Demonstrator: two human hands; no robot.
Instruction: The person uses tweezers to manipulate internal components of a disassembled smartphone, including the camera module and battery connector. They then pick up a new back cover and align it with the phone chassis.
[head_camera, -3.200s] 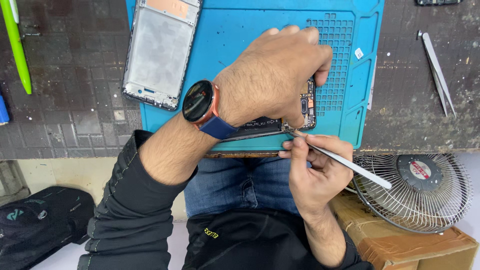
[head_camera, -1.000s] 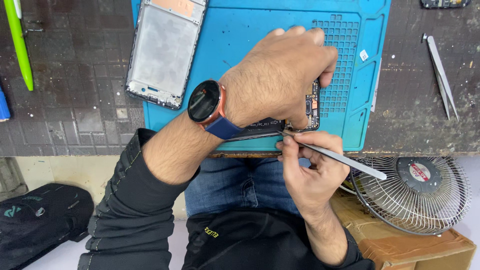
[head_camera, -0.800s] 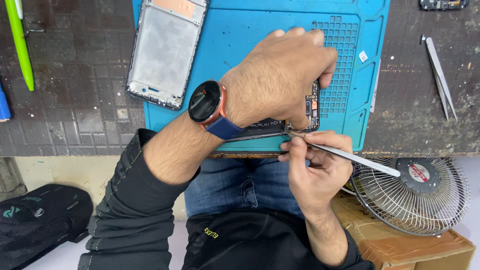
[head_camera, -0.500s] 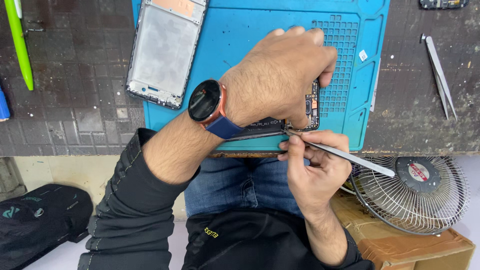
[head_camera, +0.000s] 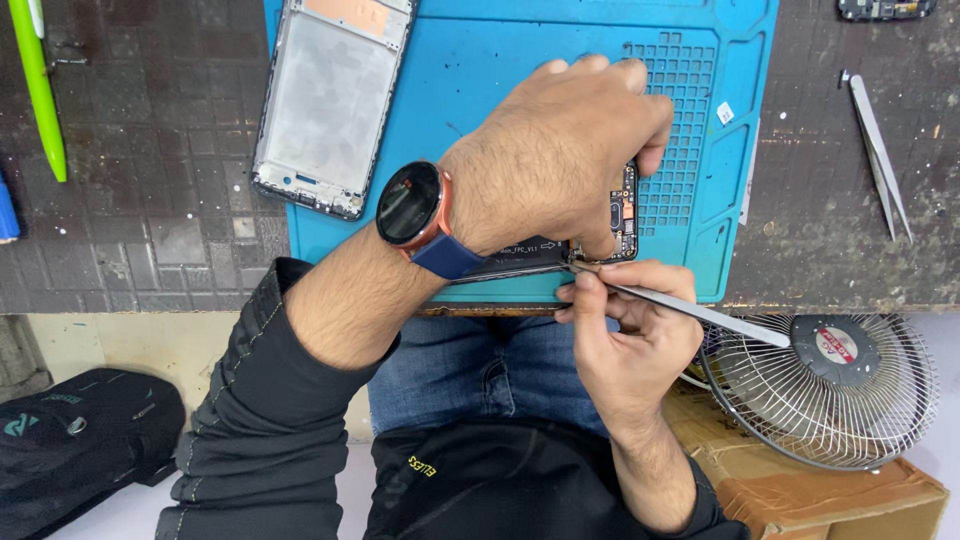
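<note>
My left hand (head_camera: 560, 150), with a round watch on a blue strap at the wrist, lies over an opened phone (head_camera: 610, 225) on the blue work mat (head_camera: 480, 90) and holds it down near the mat's front edge. Most of the phone is hidden under the hand; only its circuit-board end shows. My right hand (head_camera: 625, 335) grips metal tweezers (head_camera: 690, 308) like a pen, their tip touching the phone's near edge just below my left fingers.
A detached phone frame (head_camera: 330, 100) lies at the mat's upper left. A second pair of tweezers (head_camera: 880, 150) rests on the dark bench at right. A green pen (head_camera: 40, 90) lies far left. Below the bench are a small fan (head_camera: 830, 385), a cardboard box (head_camera: 840, 495) and a black bag (head_camera: 70, 445).
The tweezers' rear end has shifted slightly up and down while the tip stays at the phone's edge. My left hand has kept its place on the phone.
</note>
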